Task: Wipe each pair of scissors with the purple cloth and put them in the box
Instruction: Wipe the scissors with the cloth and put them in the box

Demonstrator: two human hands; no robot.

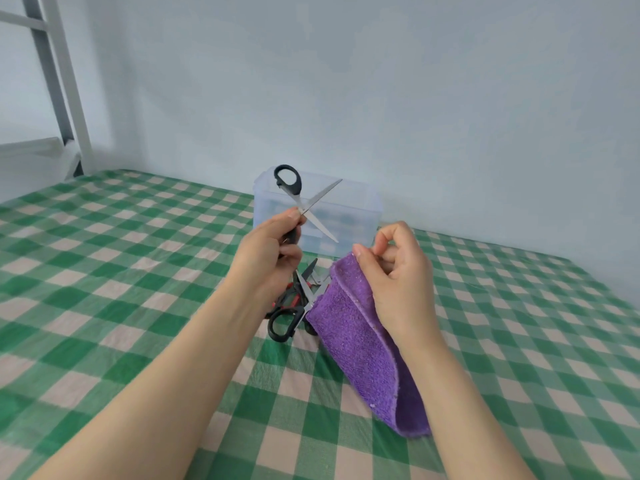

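Plain purple on the cloth (360, 341). Black handles, silver blades on the raised scissors (290, 183); black and red handles in the scissors pile (287, 320). Translucent, faintly blue box (360, 209). Green-and-cream checks across the cover (138, 271). Pale blue-grey wall (381, 81); white and grey frame (65, 81).

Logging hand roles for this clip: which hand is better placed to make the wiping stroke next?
Right hand: it pinches the purple cloth beside the open scissors the left hand holds up.
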